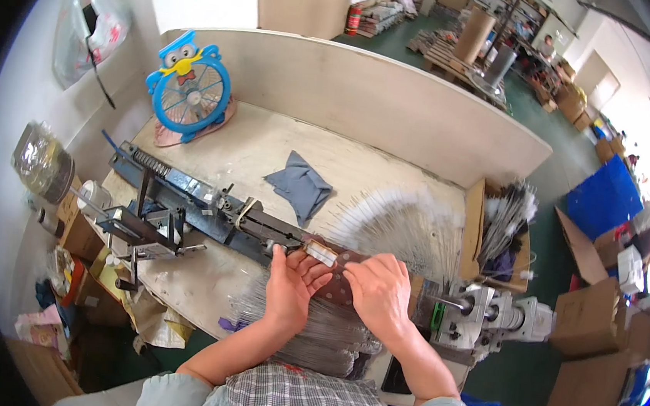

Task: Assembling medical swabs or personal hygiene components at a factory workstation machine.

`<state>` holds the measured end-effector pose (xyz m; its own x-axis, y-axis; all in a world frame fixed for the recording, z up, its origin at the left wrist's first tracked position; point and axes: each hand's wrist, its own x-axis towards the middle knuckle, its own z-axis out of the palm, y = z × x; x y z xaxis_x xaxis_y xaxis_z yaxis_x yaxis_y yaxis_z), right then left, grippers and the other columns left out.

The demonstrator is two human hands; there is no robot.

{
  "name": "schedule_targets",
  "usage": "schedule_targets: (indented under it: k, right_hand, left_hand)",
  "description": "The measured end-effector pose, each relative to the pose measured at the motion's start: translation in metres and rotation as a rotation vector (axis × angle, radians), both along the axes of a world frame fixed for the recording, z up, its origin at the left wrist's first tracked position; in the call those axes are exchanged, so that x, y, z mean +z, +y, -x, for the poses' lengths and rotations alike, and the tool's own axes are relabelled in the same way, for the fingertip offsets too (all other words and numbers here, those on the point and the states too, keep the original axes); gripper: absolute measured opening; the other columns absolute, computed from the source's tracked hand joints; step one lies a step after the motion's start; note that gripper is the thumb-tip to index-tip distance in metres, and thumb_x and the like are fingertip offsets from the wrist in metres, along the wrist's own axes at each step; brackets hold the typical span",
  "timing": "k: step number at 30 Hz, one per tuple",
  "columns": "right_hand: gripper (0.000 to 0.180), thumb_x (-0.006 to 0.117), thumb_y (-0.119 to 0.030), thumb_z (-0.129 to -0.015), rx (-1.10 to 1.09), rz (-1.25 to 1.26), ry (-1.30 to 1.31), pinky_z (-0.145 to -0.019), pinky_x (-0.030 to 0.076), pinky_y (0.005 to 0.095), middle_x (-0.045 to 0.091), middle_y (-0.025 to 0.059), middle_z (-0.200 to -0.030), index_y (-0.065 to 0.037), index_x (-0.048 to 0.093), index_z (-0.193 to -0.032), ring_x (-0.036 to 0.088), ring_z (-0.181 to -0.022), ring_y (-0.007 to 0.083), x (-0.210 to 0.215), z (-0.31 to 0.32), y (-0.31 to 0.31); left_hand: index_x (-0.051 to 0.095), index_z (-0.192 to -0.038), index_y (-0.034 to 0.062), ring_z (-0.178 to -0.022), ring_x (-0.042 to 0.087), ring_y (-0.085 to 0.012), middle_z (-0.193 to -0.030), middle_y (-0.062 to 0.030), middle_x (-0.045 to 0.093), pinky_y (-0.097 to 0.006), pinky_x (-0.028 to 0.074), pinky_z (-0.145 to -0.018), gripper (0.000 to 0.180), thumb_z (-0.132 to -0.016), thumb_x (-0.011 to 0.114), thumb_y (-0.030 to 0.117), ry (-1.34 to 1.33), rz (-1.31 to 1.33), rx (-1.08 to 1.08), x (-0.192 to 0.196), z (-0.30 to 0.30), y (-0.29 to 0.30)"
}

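My left hand (291, 287) is palm up at the right end of a long dark metal bench fixture (261, 224). Its fingers are loosely curled, with the thumb apart, and I see nothing held in them. Just beyond its fingertips sits a small pale block (320, 254) with a brownish edge. My right hand (381, 294) is closed in a pinch above a brown dotted pad (339, 285); whatever it grips is hidden or too thin to make out. A thick bundle of thin grey wires (321, 334) lies under and in front of both hands.
Fanned-out thin wires (400, 225) cover the table beyond my right hand, near a grey cloth (301, 188). A blue character-shaped fan (191, 91) stands far left. At right are a carton of wires (504, 234) and a metal machine (489, 318). A crank-handled frame (145, 230) stands left.
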<state>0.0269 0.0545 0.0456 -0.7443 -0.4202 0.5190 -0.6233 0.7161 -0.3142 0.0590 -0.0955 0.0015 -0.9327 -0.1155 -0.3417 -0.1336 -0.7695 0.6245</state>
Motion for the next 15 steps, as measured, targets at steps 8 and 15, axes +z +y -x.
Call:
schedule_targets:
  k: [8,15]
  right_hand:
    - [0.02,0.069,-0.012,-0.075,-0.067,0.178,-0.149,-0.075,0.045,0.0342,0.065,0.0027,-0.09,-0.007,0.067,-0.094,0.059,-0.087,0.0216,-0.03,-0.06,0.043]
    - [0.046,0.073,-0.023,-0.072,-0.577,-0.018,-0.206,-0.088,0.041,0.0406,0.057,0.0086,-0.113,-0.005,0.06,-0.112,0.052,-0.105,0.0287,-0.098,-0.16,0.101]
  left_hand:
    - [0.037,-0.133,0.001,-0.119,0.048,-0.0258,-0.133,-0.0133,0.046,-0.036,0.039,-0.097,0.056,-0.097,0.036,0.044,-0.001,0.239,-0.198,-0.008,-0.019,0.002]
    - [0.046,-0.129,0.0042,-0.096,0.059,-0.0166,-0.111,-0.0117,0.06,-0.029,0.049,-0.074,0.047,-0.089,0.059,0.024,-0.019,0.461,0.13,-0.072,-0.065,-0.115]
